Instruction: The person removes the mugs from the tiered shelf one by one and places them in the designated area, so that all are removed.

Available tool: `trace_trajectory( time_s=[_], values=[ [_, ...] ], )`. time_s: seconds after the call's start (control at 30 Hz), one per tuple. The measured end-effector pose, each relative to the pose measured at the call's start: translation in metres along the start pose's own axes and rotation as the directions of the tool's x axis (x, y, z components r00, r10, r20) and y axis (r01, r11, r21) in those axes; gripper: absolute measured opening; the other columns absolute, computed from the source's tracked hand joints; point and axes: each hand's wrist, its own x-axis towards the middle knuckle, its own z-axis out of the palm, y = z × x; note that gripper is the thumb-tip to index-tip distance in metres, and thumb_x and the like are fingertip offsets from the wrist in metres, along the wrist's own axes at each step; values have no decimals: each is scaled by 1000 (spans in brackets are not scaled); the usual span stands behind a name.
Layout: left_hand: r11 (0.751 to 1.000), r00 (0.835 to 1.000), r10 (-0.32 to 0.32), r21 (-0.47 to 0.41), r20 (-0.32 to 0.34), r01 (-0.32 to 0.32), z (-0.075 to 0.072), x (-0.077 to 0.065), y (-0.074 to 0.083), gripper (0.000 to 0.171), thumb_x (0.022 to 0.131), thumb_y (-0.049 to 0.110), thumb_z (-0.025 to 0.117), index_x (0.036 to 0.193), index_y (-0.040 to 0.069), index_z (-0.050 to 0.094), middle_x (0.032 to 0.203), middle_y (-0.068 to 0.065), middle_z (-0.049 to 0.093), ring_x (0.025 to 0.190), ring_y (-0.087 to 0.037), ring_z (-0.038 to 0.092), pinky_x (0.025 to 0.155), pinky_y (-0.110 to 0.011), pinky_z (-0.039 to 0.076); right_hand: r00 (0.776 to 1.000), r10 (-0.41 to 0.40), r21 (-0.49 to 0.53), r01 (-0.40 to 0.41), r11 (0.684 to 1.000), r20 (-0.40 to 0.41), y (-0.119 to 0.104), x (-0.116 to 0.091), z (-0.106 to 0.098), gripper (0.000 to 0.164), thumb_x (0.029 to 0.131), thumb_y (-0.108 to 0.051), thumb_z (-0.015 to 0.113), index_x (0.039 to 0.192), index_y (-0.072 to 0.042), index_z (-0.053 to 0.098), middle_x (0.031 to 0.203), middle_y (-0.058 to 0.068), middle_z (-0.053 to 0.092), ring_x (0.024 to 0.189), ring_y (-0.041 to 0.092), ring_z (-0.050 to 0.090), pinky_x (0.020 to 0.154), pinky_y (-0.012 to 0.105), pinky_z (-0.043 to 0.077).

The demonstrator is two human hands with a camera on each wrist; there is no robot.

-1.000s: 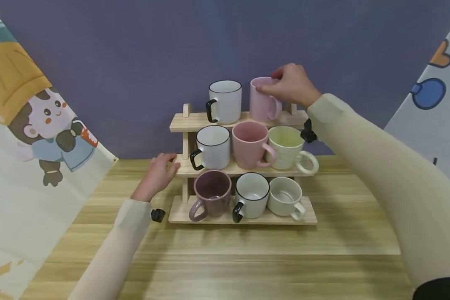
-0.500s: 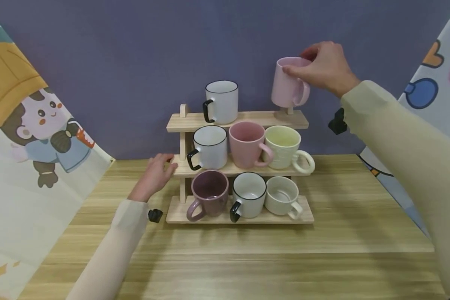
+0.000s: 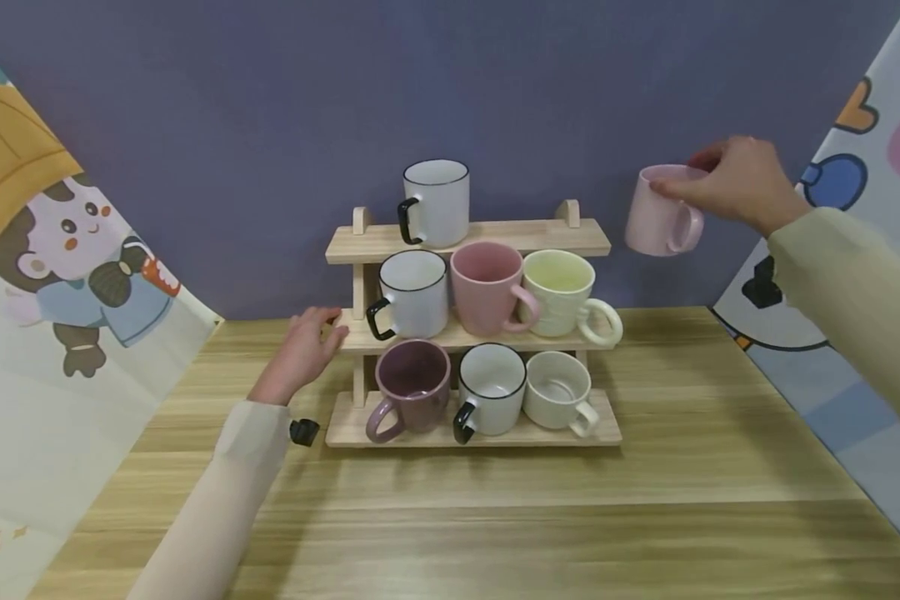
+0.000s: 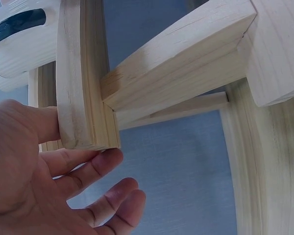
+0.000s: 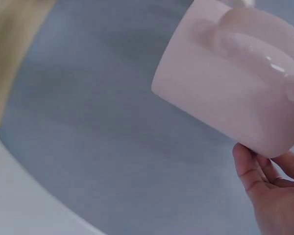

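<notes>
- your left hand (image 3: 297,354) pinches the left end of the middle board (image 3: 351,332) of the wooden rack (image 3: 521,236), thumb and fingers to either side of it; no mug is in this grip.
- to the right of the rack and apart from it, the light-pink mug (image 3: 654,217) hangs in the air, clear of the table (image 3: 435,533).
- note its long axis: rim up, close to upright, base angled slightly to your left in the head view.
- its handle (image 3: 690,232) points right, below your palm, and is not gripped.
- your right hand (image 3: 750,182) grips the mug at the rim from the right, thumb on the near wall, fingers on the far side; whether any fingertip enters the rim, you cannot tell.
- key relation: the mug lies left of and below the right hand's palm. treat the right as the nearer hand; the left is beyond the rack.
</notes>
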Motion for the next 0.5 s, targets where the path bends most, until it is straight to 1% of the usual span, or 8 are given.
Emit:
trace_trajectory(
  time_s=[0.1, 0.17, 0.3, 0.37, 0.5],
  values=[
    [1000, 1000, 8, 2, -7, -8, 0, -1, -1, 47, 101, 25, 45, 138, -5, 41, 134, -23, 42, 123, -40, 34, 102, -54, 29, 1000, 14, -35, -13, 999, 28, 19, -4, 14, 95, 77, -67, 60, 126, 14, 47, 118, 33, 48, 98, 44, 47, 68, 55, 46],
    [1000, 1000, 10, 4, -13, -10, -1, -1, -1, 47, 101, 25, 45, 137, -5, 41, 133, -23, 42, 123, -40, 34, 101, -53, 29, 999, 16, -40, -14, 999, 49, 30, -6, 27, 96, 76, -68, 60, 124, 14, 48, 116, 33, 49, 97, 44, 48, 66, 54, 47],
    [1000, 1000, 10, 6, -19, -10, -2, -4, -3, 48, 101, 26, 45, 137, -5, 41, 132, -23, 43, 123, -40, 35, 101, -53, 30, 999, -18, -36, 20, 999, 43, 49, -10, 54, 89, 75, -68, 63, 113, 12, 57, 107, 31, 56, 89, 39, 52, 59, 46, 46],
    [1000, 1000, 11, 8, -24, -11, -3, -5, -4, 47, 101, 25, 45, 137, -6, 41, 132, -23, 44, 122, -40, 35, 101, -53, 30, 999, -42, -22, 43, 999, 33, 55, -12, 68, 85, 74, -66, 65, 108, 11, 60, 104, 30, 58, 87, 38, 54, 59, 45, 46],
    [1000, 999, 13, 9, -31, -12, -5, -9, -5, 47, 101, 23, 46, 137, -6, 42, 131, -23, 45, 122, -41, 35, 101, -53, 29, 997, -72, 15, 72, 997, 23, 62, -15, 90, 80, 74, -63, 68, 104, 10, 63, 103, 30, 60, 88, 39, 56, 65, 48, 45]
  ],
)
